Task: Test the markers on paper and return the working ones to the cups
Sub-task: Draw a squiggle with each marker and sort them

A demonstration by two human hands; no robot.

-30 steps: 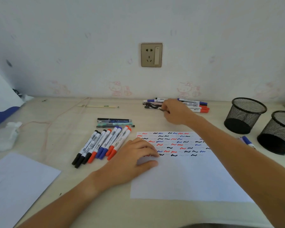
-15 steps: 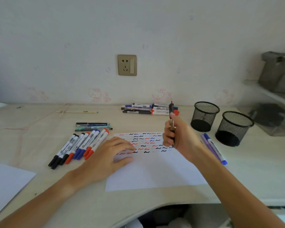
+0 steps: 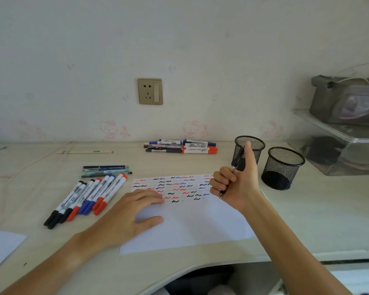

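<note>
Raised off the far pile since a second ago, a dark pen [image 3: 237, 160] now stands upright in the right hand [image 3: 235, 184], fingers curled round its barrel, thumb up.
Left hand [image 3: 130, 211] lies spread flat on the paper [image 3: 190, 228], pinning it to the worktop [image 3: 307, 213]; 2 mesh cups [image 3: 282, 167] sit just beyond the right hand. Light, stiff and probably smooth, the pen is best gripped mid-barrel.
</note>
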